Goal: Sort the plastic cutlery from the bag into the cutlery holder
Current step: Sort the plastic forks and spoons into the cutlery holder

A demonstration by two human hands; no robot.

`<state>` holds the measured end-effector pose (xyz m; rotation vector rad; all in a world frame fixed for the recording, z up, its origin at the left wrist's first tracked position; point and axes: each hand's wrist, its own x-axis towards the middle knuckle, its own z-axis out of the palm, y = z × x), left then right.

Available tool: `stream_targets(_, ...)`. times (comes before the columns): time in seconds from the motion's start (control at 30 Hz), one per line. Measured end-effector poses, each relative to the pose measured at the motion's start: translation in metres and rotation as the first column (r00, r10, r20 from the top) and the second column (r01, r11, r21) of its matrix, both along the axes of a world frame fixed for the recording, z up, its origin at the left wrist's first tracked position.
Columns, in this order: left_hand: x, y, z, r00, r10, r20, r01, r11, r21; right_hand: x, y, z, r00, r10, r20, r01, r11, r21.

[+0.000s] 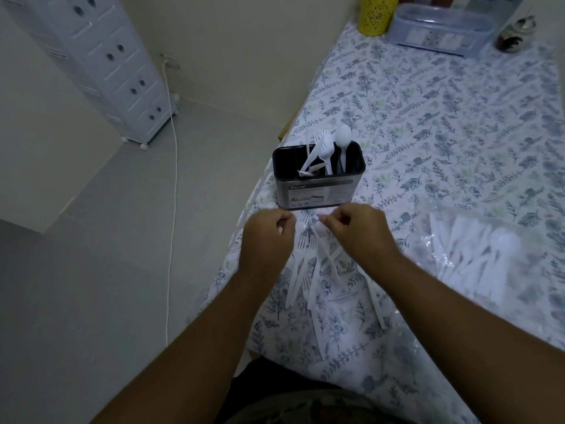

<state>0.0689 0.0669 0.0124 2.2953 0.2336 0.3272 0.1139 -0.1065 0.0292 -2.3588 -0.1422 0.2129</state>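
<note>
Nearest you, loose white cutlery (308, 270) lies scattered on the flowered tablecloth (443, 148), between your forearms: several forks with tines pointing away from you, plus long handles that run toward the table's near edge. All of that is unsorted.

Just beyond it, your left hand (267, 237) is curled with thumb and fingertips pinched together, and your right hand (354, 231) is pinched the same way. Each seems to grip something small and white at its fingertips, though you cannot tell from this view whether it is 1 piece shared between them or 2 separate pieces.

To your right, the clear plastic bag (477, 255) rests on the cloth with more white cutlery inside, a spoon bowl showing through the film. So the bag is far from empty.

Directly past your hands stands the dark cutlery holder (318, 188), near the table's left edge. It holds only a few pieces: about 2 forks, 1 spoon and some smaller bits, with the left compartment looking bare.

By that count you are early on, with most of the sorting ahead.
</note>
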Motion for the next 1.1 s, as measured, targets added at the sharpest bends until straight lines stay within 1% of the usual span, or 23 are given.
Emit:
stream_targets(0.07,-0.02,-0.005,-0.022,0.977,0.012,-0.212,-0.021,0.999,-0.043,-0.02,-0.006,-0.021,0.996,0.035,-0.085,-0.039,0.998,-0.041)
stream_targets(0.13,-0.038,-0.01,-0.04,0.924,0.023,-0.381,-0.037,0.999,-0.029,-0.036,-0.01,-0.041,0.988,0.052,-0.143,-0.065,0.994,-0.088)
stream_targets(0.2,-0.052,-0.015,-0.053,0.884,0.007,-0.467,-0.002,1.0,0.01,-0.047,-0.015,-0.058,0.979,0.044,-0.199,-0.066,0.992,-0.107)
stream_targets(0.27,-0.062,-0.019,-0.06,0.866,-0.007,-0.5,0.033,0.999,0.042,-0.055,-0.02,-0.066,0.976,0.04,-0.214,-0.062,0.993,-0.097)
stream_targets(0.33,-0.066,-0.02,-0.063,0.867,-0.004,-0.498,0.027,0.999,0.04,-0.062,-0.026,-0.069,0.98,0.029,-0.196,-0.046,0.996,-0.082)
stream_targets(0.43,-0.066,-0.018,-0.063,0.875,0.017,-0.484,-0.026,1.0,-0.012,-0.066,-0.03,-0.067,0.981,-0.015,-0.193,0.004,0.998,-0.055)
stream_targets(0.5,-0.065,-0.015,-0.064,0.868,0.028,-0.496,-0.057,0.997,-0.043,-0.069,-0.029,-0.065,0.989,-0.031,-0.144,0.023,0.998,-0.061)
stream_targets(0.57,-0.067,-0.013,-0.064,0.867,0.028,-0.497,-0.05,0.998,-0.031,-0.072,-0.025,-0.062,0.993,-0.027,-0.112,0.021,0.999,-0.047)
stream_targets(0.6,-0.068,-0.014,-0.064,0.872,0.027,-0.489,-0.042,0.999,-0.02,-0.074,-0.022,-0.06,0.993,-0.019,-0.12,0.015,0.999,-0.035)
stream_targets(0.7,-0.072,-0.015,-0.066,0.886,0.027,-0.463,-0.028,1.0,0.003,-0.077,-0.016,-0.058,0.981,-0.02,-0.192,0.017,1.0,-0.015)
stream_targets(0.8,-0.076,-0.015,-0.066,0.907,0.042,-0.419,-0.06,0.998,-0.03,-0.076,-0.01,-0.057,0.958,-0.062,-0.279,0.067,0.998,0.007)
stream_targets(0.87,-0.077,-0.016,-0.063,0.925,0.044,-0.377,-0.095,0.988,-0.119,-0.073,-0.005,-0.055,0.936,-0.09,-0.342,0.118,0.991,0.062)
stream_targets(0.9,-0.077,-0.016,-0.061,0.929,0.015,-0.369,-0.09,0.978,-0.186,-0.071,-0.002,-0.053,0.917,-0.093,-0.389,0.146,0.983,0.108)
stream_targets(0.97,-0.077,-0.019,-0.055,0.923,-0.103,-0.37,-0.019,0.95,-0.312,-0.069,0.005,-0.05,0.872,-0.07,-0.484,0.195,0.957,0.214)
stream_targets(1.0,-0.077,-0.021,-0.052,0.917,-0.163,-0.363,0.029,0.937,-0.349,-0.069,0.008,-0.048,0.861,-0.058,-0.505,0.216,0.941,0.262)
stream_targets(1.03,-0.078,-0.023,-0.05,0.916,-0.195,-0.351,0.064,0.934,-0.352,-0.069,0.01,-0.047,0.853,-0.056,-0.519,0.245,0.921,0.303)
stream_targets(1.07,-0.078,-0.025,-0.048,0.922,-0.192,-0.336,0.077,0.942,-0.326,-0.069,0.01,-0.047,0.841,-0.071,-0.536,0.288,0.897,0.334)
stream_targets(1.1,-0.077,-0.026,-0.048,0.932,-0.157,-0.326,0.066,0.96,-0.271,-0.069,0.009,-0.046,0.822,-0.093,-0.562,0.344,0.867,0.359)
